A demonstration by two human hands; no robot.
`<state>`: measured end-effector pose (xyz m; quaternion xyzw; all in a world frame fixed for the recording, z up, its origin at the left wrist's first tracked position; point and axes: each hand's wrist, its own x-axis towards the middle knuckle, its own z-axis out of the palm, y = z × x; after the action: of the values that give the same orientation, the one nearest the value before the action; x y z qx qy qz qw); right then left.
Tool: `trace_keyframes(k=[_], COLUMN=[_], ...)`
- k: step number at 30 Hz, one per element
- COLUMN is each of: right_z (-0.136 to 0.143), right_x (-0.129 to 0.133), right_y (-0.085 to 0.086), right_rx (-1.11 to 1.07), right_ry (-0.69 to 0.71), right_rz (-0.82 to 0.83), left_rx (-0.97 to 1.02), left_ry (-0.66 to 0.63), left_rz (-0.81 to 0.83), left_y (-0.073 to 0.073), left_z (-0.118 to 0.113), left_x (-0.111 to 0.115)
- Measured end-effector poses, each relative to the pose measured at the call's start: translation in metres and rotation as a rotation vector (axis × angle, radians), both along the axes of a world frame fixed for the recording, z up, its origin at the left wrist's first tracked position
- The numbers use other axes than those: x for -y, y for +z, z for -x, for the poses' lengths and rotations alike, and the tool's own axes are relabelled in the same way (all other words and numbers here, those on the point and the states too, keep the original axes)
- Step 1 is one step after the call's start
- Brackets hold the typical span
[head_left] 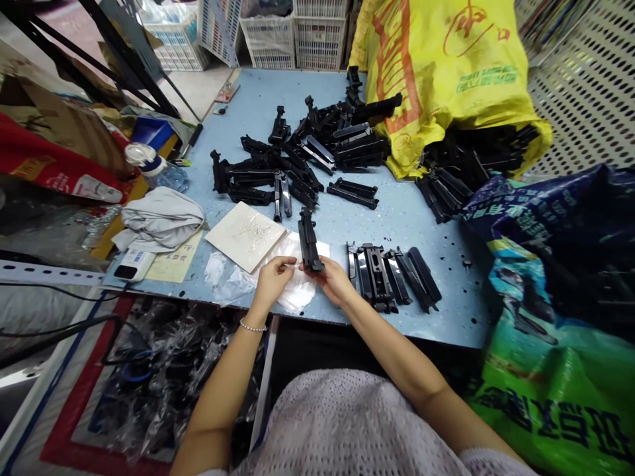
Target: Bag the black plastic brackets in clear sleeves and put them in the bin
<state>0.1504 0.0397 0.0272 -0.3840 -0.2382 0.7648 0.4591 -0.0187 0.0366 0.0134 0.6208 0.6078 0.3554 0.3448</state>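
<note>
My right hand [336, 281] holds a long black plastic bracket-like part [308, 239] by its lower end, tilted up over the table edge. Just left of it, my left hand [274, 281] has thumb and fingertips pinched together; anything between them is too small to make out. Beneath the hands lie clear plastic bags [297, 294]. A pale square board [247, 235] with tiny metal pieces [255, 228] scattered on it sits beyond my left hand. To the right of my right hand, several similar black parts [374, 277] lie side by side in a row.
A loose heap of black parts [297, 155] covers the blue table's [397, 218] far middle. More spill from a yellow sack [446, 59]. A green-blue sack [550, 370] stands right. At left are a grey cloth [161, 218], a white device [135, 264] and a bottle [171, 177].
</note>
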Motion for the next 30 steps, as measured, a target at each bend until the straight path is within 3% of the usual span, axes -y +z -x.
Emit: trace_keyframes(k=[3,6,9,13,16,20,22,24,26,28,30], right_z=[0.001,-0.012,-0.034,-0.053,-0.044,-0.020,-0.014,-0.020,-0.038,-0.065,-0.092], right_x=[-0.002,0.008,0.030,0.048,0.040,0.037,0.046,0.055,0.056,0.047,0.033], right_y=[-0.007,-0.003,0.008,0.005,-0.005,0.000,0.015,0.034,0.052,0.064,0.070], right_rx=[0.084,0.178,0.123,-0.113,-0.168,0.270,0.492,0.569,0.690,1.015,1.417], right_ry=[0.001,-0.057,0.117,0.476,0.518,0.367,0.415,0.584,0.658,0.568,0.490], right_rz=[-0.033,-0.105,-0.078,0.175,0.276,-0.022,-0.245,-0.451,-0.625,-0.746,-0.832], left_rx=[-0.267,-0.452,-0.348,-0.140,-0.144,-0.147,-0.141,-0.196,-0.320,-0.476,-0.618], left_ry=[-0.019,-0.045,-0.063,-0.097,-0.190,-0.495,-0.510,-0.432,-0.319,-0.183,-0.079], left_rz=[-0.144,-0.170,-0.098,-0.039,-0.097,-0.127,-0.124,-0.079,0.053,0.272,0.574], left_y=[0.007,0.015,0.016,0.015,0.024,0.052,0.071,0.086,0.089,0.074,0.044], left_z=[0.005,0.014,0.025,0.030,0.017,-0.011,-0.010,0.011,0.049,0.094,0.134], left_x=[0.002,0.000,-0.006,-0.004,0.015,0.056,0.081,0.106,0.129,0.145,0.151])
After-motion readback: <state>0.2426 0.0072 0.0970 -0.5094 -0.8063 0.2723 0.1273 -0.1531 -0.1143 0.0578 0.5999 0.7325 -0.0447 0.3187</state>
